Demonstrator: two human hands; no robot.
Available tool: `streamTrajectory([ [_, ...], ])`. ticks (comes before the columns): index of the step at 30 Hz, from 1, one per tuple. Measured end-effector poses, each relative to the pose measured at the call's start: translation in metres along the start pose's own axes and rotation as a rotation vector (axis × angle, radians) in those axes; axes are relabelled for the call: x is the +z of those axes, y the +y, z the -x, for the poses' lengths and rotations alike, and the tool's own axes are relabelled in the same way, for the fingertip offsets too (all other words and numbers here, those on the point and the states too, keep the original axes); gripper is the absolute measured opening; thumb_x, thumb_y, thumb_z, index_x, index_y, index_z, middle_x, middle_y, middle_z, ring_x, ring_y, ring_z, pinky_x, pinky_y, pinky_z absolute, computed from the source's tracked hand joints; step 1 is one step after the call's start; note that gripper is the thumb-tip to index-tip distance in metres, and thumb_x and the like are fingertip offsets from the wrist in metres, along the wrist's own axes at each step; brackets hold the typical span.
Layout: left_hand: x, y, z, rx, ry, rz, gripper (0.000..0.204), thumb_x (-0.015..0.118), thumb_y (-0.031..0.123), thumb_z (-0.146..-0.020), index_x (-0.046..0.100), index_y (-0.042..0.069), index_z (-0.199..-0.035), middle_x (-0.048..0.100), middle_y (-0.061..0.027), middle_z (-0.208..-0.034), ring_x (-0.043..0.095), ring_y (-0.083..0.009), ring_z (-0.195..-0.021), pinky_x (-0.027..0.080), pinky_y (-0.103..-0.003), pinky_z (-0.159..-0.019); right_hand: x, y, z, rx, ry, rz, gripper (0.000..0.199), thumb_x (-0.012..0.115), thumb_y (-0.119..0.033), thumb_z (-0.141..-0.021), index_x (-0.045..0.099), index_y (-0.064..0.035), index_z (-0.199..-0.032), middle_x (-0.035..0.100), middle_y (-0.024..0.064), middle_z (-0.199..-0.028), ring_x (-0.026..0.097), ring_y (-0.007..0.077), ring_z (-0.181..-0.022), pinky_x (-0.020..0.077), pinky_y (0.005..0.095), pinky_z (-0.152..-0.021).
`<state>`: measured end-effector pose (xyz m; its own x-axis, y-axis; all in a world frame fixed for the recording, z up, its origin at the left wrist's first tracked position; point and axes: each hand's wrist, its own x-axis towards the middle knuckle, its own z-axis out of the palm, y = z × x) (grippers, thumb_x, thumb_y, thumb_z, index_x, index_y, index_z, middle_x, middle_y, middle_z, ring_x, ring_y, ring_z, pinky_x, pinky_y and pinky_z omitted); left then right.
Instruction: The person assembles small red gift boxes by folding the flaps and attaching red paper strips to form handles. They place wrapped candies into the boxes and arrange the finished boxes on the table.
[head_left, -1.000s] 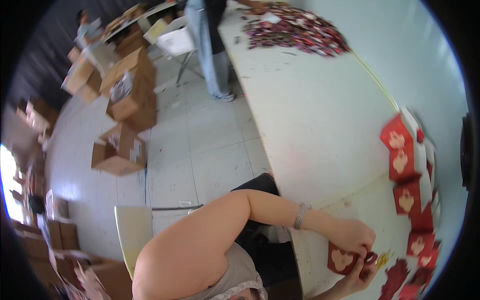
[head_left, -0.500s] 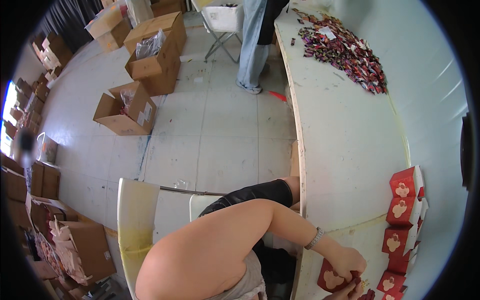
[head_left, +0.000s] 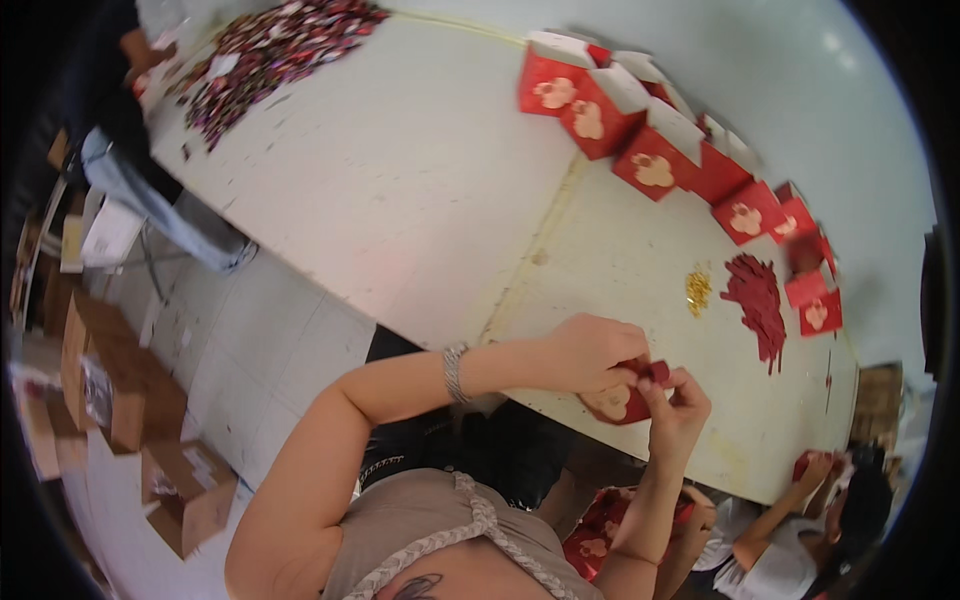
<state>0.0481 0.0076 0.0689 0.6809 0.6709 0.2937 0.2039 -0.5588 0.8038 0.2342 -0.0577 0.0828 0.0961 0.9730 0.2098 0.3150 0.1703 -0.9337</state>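
Note:
A red carton (head_left: 612,403) with a pale figure on its face is between my hands, just over the table's near edge. My left hand (head_left: 600,350) is closed at the carton's upper side, its fingertips partly hidden. A small dark red strip (head_left: 656,371) sticks up between the fingers at the carton's edge. My right hand (head_left: 680,405) pinches this strip between thumb and fingers, against the carton. Ahead to the right lie a pile of similar dark red strips (head_left: 755,305) and a small heap of gold fasteners (head_left: 697,290).
Red boxes (head_left: 655,150) with raised pale flaps line the table's far side. A heap of small wrapped packets (head_left: 275,60) lies far left, near a standing person (head_left: 150,160). Another person (head_left: 800,540) works at lower right. Cardboard boxes (head_left: 110,370) stand on the floor at left.
The view has swung to the right, so the hands now appear near the middle and the strips and gold heap show fully. Both hands stay at the red carton.

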Motion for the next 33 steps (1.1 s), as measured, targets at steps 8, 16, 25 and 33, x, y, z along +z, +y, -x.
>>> streamTrajectory([
  [8,-0.167,-0.136,-0.148,0.044,0.627,-1.408,0.046,0.069,0.025,-0.076,0.052,0.013,-0.117,0.048,-0.0093,-0.132,0.037,-0.0264,-0.129,0.027,-0.051,-0.105,-0.137,-0.081,0.098,0.444,-0.112,0.819,0.027,0.073,0.0,-0.061,0.065,0.0053,-0.086,0.063,0.0105,-0.072,0.058,0.0193,-0.067,0.0441,0.0311,-0.064],
  [16,-0.136,-0.078,-0.063,0.43,0.425,-1.204,0.02,0.068,0.032,-0.073,0.055,0.017,-0.074,0.053,0.0036,-0.074,0.054,-0.0141,-0.078,0.029,-0.059,-0.103,-0.056,-0.013,0.018,-0.176,-0.187,0.625,0.039,0.081,-0.011,-0.061,0.06,-0.0024,-0.092,0.056,0.0151,-0.126,0.054,0.0352,-0.108,0.0454,0.0401,-0.089],
  [25,-0.051,-0.023,0.028,0.183,0.654,-0.091,0.064,0.08,0.04,-0.064,0.049,0.016,-0.113,0.05,-0.0079,-0.119,0.047,-0.027,-0.115,0.028,-0.053,-0.106,0.061,0.062,-0.059,-0.244,-0.28,-0.362,0.068,0.09,-0.015,-0.056,0.039,-0.0117,-0.1,0.044,0.0118,-0.127,0.046,0.0235,-0.115,0.0338,0.0371,-0.1],
  [33,-0.032,-0.068,0.024,-0.068,0.482,0.534,0.041,0.071,0.027,-0.08,0.046,0.004,-0.103,0.051,-0.0037,-0.109,0.047,-0.0118,-0.101,0.039,-0.027,-0.088,0.07,0.059,-0.052,-0.492,0.029,-0.127,0.026,0.071,-0.006,-0.077,0.053,-0.0034,-0.096,0.054,0.0151,-0.115,0.053,0.0241,-0.099,0.0416,0.0326,-0.088],
])
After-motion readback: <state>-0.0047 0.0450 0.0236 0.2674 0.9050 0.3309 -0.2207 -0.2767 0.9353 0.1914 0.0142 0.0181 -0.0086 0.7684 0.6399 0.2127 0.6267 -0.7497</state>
